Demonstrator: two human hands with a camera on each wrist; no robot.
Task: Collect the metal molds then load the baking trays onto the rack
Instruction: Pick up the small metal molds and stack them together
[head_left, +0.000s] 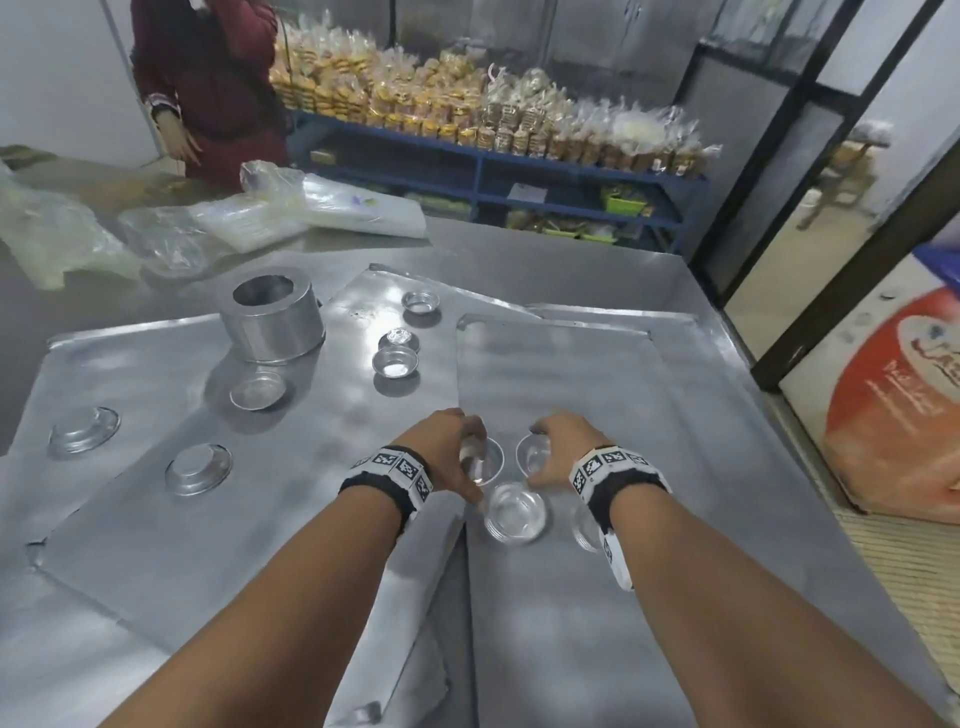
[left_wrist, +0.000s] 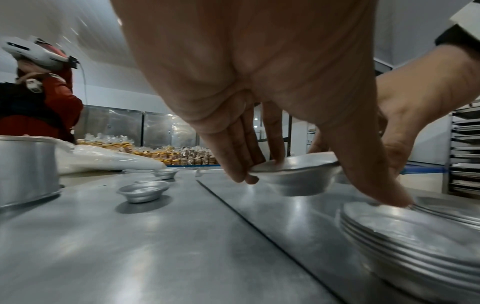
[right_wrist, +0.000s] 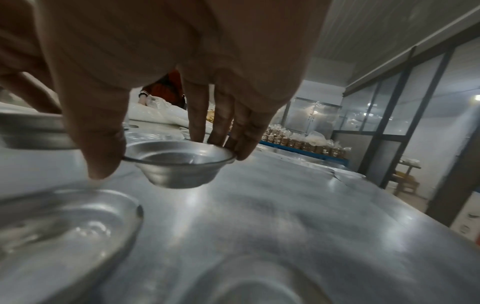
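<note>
Head view: empty molds (head_left: 396, 362) on trays (head_left: 561, 374).

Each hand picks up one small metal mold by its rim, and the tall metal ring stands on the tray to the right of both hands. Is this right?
Not quite: the tall metal ring stands to the left of both hands, as the head view shows. The left hand and right hand do each hold a mold by its rim.

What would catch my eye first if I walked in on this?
Probably the two bare hands at the near edge of the metal table, each pinching a small metal mold by its rim: the left hand one mold, the right hand another. Behind them, a tall round tin stands among scattered molds, and bagged baked goods pile up on blue shelving along the back wall.
</note>
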